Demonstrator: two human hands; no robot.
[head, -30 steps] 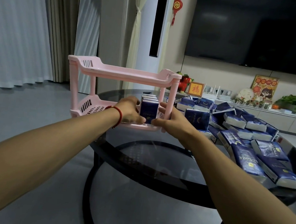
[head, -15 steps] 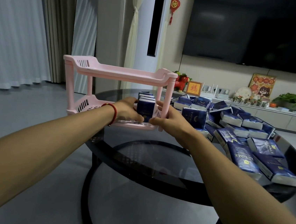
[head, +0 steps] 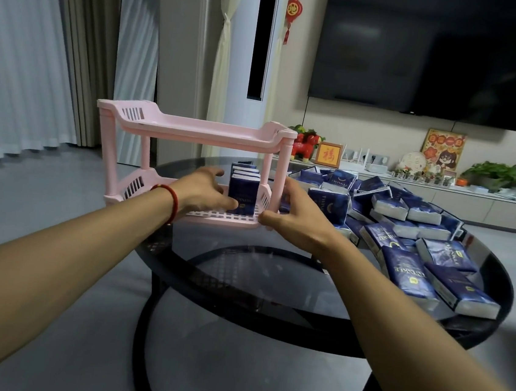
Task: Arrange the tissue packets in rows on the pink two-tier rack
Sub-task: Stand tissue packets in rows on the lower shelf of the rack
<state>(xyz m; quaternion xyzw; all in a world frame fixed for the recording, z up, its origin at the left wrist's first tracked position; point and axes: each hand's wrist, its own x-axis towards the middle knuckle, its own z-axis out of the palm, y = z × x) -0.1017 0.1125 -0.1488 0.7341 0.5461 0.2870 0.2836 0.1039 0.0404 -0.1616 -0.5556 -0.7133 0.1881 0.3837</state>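
**Filling the first row, with a heap left to go**

Standing upright on the bottom shelf of the pink rack (head: 193, 131) is a single short row of tissue packets (head: 243, 190), running front to back at the right-hand end of that shelf. I can count about four or five in the row; the ones behind the front packet are mostly hidden. The rest of the bottom shelf shows bare slats, and the top shelf holds nothing that I can see.

The left hand (head: 201, 191), with a red bracelet at the wrist, lies against the left face of the front packet, thumb low at its bottom corner; whether the fingers actually pinch it I cannot tell. The right hand (head: 296, 217) is at the rack's near right post, fingers reaching past it and thumb stretched toward the shelf's front edge. It seems to steady the rack, though its fingertips are hidden, so I cannot say whether it grips anything.

On the round glass table (head: 241, 276), right of the rack, a large loose pile of packets (head: 406, 223) waits, dozens by the look of it. I would judge the job barely begun.
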